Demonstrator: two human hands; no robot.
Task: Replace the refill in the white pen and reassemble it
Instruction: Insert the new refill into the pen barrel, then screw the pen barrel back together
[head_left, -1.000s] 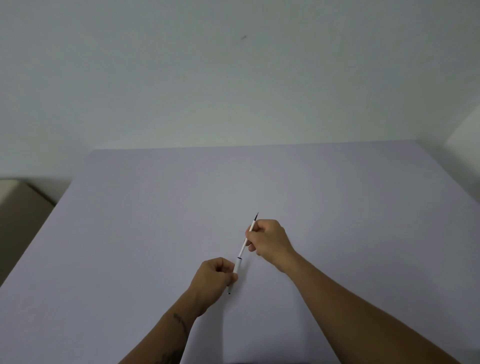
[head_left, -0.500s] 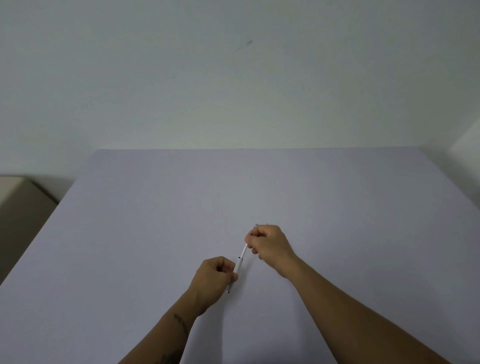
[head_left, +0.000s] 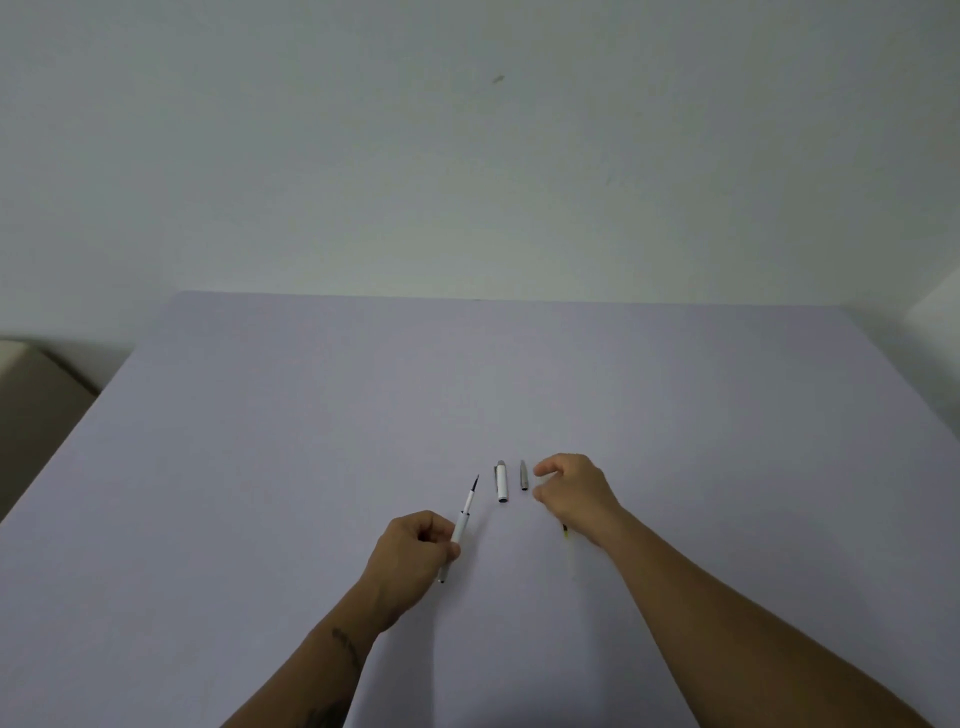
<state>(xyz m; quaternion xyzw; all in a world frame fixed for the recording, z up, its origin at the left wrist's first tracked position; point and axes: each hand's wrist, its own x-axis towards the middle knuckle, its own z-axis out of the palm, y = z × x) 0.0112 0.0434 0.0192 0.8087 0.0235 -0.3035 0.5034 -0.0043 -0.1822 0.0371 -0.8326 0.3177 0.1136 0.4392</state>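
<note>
My left hand (head_left: 415, 545) is shut on the white pen barrel (head_left: 461, 525), which tilts up to the right with the dark refill tip (head_left: 475, 484) sticking out of its far end. The white pen cap (head_left: 502, 481) lies on the table just right of that tip. A small grey tip cone (head_left: 524, 475) lies right of the cap. My right hand (head_left: 571, 491) hovers next to the cone with thumb and fingers apart and nothing in them. A thin dark and yellowish piece (head_left: 565, 530) peeks out from under my right wrist; what it is I cannot tell.
The lavender table (head_left: 311, 415) stretches wide on all sides of the parts. A pale wall stands behind its far edge. A beige piece of furniture (head_left: 31, 395) sits off the left edge.
My right hand has come off the pen's front end and moved right, now open beside the grey cone. The cap and cone show on the table, and the bare refill tip is exposed.
</note>
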